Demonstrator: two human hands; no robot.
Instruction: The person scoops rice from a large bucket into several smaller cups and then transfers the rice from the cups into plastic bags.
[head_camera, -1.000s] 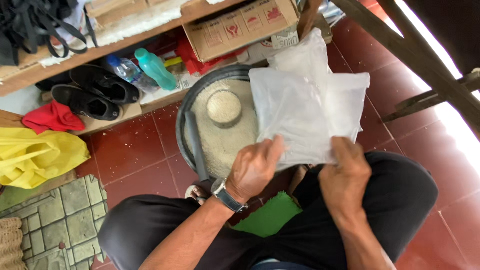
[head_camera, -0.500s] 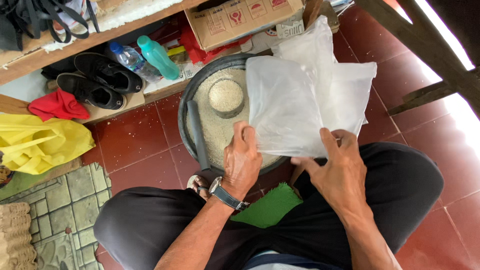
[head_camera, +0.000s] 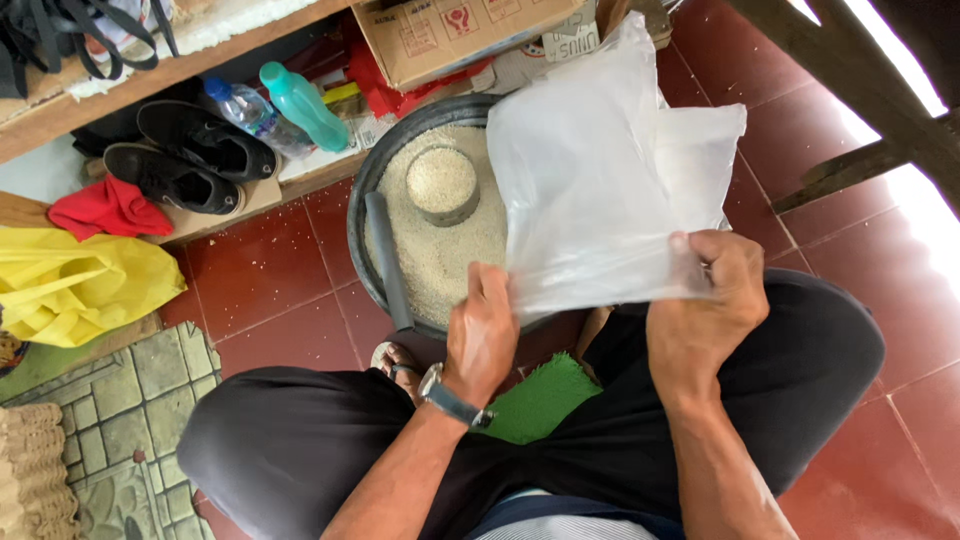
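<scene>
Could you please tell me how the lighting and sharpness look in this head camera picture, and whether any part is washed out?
Head view: even daylight overall; the red tiled floor at the right edge is blown out by glare. The translucent plastic bag held by the left hand and right hand is sharp, as is the round dark basin of white grain; shadows are soft.

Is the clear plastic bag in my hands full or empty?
Empty: the clear plastic bag hangs flat and see-through between the left hand and right hand, no grain inside.

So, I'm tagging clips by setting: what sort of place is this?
Probably a home porch or entryway: red tiled floor, black shoes under a wooden shelf, and a basin of rice.
</scene>
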